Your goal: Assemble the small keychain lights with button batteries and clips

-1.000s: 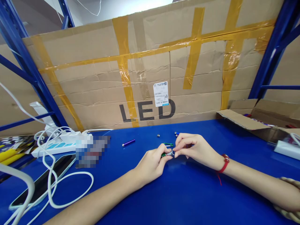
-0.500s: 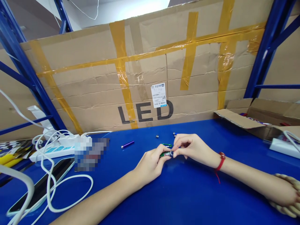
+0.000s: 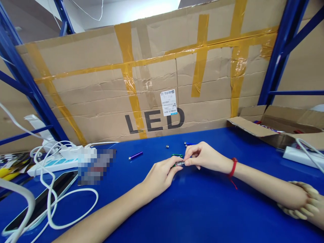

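Observation:
My left hand (image 3: 162, 177) is closed around a small green metal tube (image 3: 179, 163), seemingly a mini torch or laser pointer, with a printed label and a silvery end poking out toward the right. Thumb and fingertips of my right hand (image 3: 199, 156) pinch at that silvery end; whether a separate small part is between them is hidden. Just beyond the fingers lies a green clip (image 3: 177, 155). A blue tube (image 3: 188, 144) rests behind my right hand, partly covered by it. Farther left are a small silver cap (image 3: 167, 146) and a purple tube (image 3: 136, 155) with a silver end.
On the left of the blue table (image 3: 177, 209) lie a phone (image 3: 43, 199), looped white cables (image 3: 97, 199) and a power strip (image 3: 60, 165). An open cardboard box (image 3: 268, 126) and a white power strip (image 3: 301, 157) stand right. A large cardboard sheet (image 3: 101, 91) closes off the back.
The view has shifted slightly. My right fingertips have moved a little at the tube's end, where more silvery metal shows. My left hand keeps its hold.

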`<state>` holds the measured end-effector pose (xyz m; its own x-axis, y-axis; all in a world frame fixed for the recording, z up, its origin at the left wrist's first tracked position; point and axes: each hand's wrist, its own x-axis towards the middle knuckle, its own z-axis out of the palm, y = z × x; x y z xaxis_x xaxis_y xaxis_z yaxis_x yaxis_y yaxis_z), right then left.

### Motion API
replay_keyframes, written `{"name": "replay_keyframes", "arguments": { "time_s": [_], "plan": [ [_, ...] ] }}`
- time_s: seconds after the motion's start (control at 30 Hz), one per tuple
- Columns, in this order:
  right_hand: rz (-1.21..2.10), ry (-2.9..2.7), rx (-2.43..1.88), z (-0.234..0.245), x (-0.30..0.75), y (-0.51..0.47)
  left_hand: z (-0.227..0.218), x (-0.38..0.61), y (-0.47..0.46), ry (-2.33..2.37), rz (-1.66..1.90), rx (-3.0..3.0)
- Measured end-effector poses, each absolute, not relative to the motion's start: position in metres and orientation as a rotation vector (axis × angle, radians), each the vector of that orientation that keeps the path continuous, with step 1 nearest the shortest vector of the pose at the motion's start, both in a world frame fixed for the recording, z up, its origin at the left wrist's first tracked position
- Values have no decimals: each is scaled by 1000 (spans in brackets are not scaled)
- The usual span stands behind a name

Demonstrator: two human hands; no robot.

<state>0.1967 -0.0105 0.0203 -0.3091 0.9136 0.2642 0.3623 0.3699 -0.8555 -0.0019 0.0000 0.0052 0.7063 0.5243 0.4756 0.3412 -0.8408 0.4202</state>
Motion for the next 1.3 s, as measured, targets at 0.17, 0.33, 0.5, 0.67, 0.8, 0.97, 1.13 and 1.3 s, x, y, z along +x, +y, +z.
{"name": "replay_keyframes", "arguments": {
  "time_s": [0.17, 0.33, 0.5, 0.67, 0.8, 0.97, 1.13, 1.3],
  "plan": [
    [939, -1819, -1140, 17, 197, -9, 5, -1, 1, 690, 826, 2623],
    [975, -1890, -1158, 16, 197, -10, 3, 1, 1, 641, 852, 2718],
    [969, -1884, -1137, 18, 194, -15, 0, 0, 1, 561, 912, 2721],
    [977, -1837, -1211, 17, 189, -17, -3, -1, 3, 557, 969, 2781],
    [1065, -1785, -1355, 17, 187, -19, -3, -1, 4, 564, 1015, 2832],
    [1309, -1606, -1444, 22, 183, -24, -2, -2, 3, 627, 1037, 2879],
    [1377, -1556, -1395, 25, 183, -25, 0, 0, 1, 725, 980, 2826],
    [1376, -1560, -1390, 23, 183, -24, -1, 1, 1, 750, 973, 2801]
  ]
}}
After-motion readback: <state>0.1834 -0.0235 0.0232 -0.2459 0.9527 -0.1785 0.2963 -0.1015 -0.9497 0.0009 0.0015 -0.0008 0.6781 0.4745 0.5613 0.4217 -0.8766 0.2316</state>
